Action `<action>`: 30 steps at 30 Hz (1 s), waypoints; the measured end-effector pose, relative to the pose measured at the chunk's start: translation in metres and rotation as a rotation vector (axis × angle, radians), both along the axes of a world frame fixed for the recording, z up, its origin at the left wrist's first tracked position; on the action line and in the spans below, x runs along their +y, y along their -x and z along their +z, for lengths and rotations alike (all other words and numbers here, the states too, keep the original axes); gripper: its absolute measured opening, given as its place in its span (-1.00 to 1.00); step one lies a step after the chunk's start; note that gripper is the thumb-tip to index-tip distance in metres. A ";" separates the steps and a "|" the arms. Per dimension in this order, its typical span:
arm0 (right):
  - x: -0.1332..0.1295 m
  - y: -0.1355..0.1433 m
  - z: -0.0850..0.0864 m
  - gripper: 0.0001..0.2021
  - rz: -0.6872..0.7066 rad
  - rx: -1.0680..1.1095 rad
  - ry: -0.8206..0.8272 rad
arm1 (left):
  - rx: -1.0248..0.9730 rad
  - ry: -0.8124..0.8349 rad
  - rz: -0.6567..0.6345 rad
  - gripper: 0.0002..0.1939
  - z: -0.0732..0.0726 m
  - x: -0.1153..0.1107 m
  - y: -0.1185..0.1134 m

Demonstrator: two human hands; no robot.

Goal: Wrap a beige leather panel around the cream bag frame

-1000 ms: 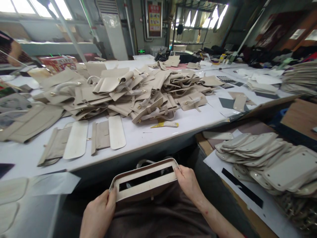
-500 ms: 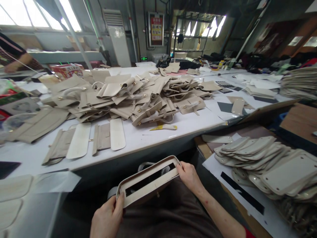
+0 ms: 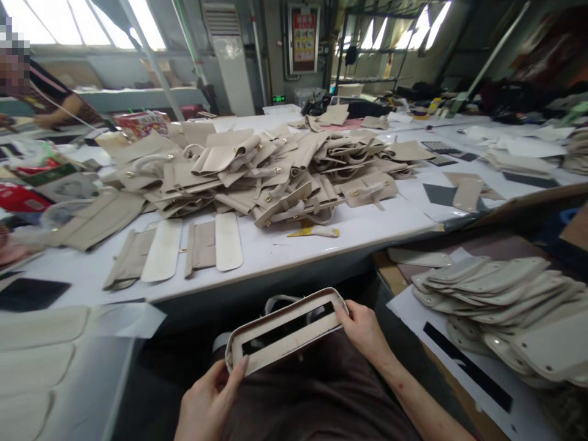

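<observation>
One slotted piece (image 3: 291,344) between left hand (image 3: 207,395) and right hand (image 3: 367,332), an end in each grip

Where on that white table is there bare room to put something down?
Bare tabletop shows between the yellow tool and the dark grey sheet, in front of the right end of the beige pile. Behind the tool, that pile crowds the tabletop; nearer, the left hand and right hand hold the pale frame.

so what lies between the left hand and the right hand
The head view shows a cream slotted piece with a raised rim, held between the left hand and right hand.
</observation>
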State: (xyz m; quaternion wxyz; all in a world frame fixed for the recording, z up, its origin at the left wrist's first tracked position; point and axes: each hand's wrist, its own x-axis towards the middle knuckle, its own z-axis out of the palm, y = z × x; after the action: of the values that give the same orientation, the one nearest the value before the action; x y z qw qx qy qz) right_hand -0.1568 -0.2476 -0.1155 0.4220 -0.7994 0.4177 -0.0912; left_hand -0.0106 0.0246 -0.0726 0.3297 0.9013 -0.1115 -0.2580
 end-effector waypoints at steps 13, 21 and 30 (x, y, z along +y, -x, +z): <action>-0.003 -0.004 -0.010 -0.55 0.003 0.023 0.060 | -0.189 -0.005 0.086 -0.62 -0.001 -0.007 -0.001; 0.006 -0.008 -0.002 -0.56 -0.003 -0.046 0.041 | -0.148 -0.108 0.072 -0.58 -0.003 -0.007 -0.007; 0.008 -0.007 0.001 -0.60 -0.016 -0.054 0.014 | -0.124 -0.215 0.058 -0.54 -0.005 -0.009 -0.010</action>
State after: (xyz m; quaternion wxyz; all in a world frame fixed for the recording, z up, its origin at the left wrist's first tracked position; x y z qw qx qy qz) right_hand -0.1497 -0.2400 -0.1148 0.4266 -0.7963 0.4120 -0.1192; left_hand -0.0005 0.0152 -0.0773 0.2309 0.9485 -0.0771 -0.2026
